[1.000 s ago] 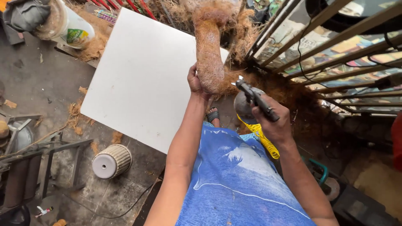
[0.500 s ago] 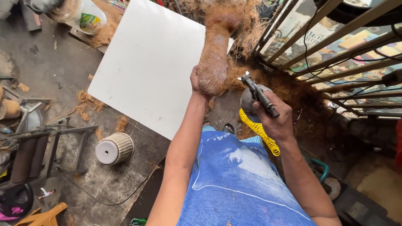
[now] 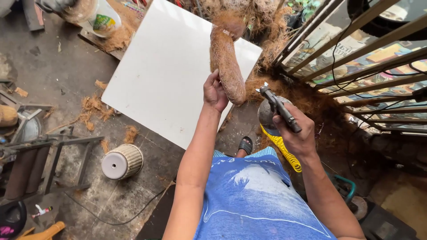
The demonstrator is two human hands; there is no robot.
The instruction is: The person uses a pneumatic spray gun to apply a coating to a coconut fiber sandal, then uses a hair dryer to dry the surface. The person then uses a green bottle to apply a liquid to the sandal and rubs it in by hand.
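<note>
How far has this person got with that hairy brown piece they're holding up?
Done: loose fibre scraps lie strewn on the floor, so some trimming looks finished. In hand: the left hand holds up the long coconut-fibre piece, and the right hand grips a small air tool, apart from the piece. Left: its surface is shaggy, so smoothing probably remains.

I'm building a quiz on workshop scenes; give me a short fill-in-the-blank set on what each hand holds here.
1. The left hand grips a brown, fibrous ____.
2. The right hand holds a dark tool trailing a coiled ____ hose.
3. Behind the husk lies a flat ____ board.

Missing words: coconut husk; yellow; white.
</note>
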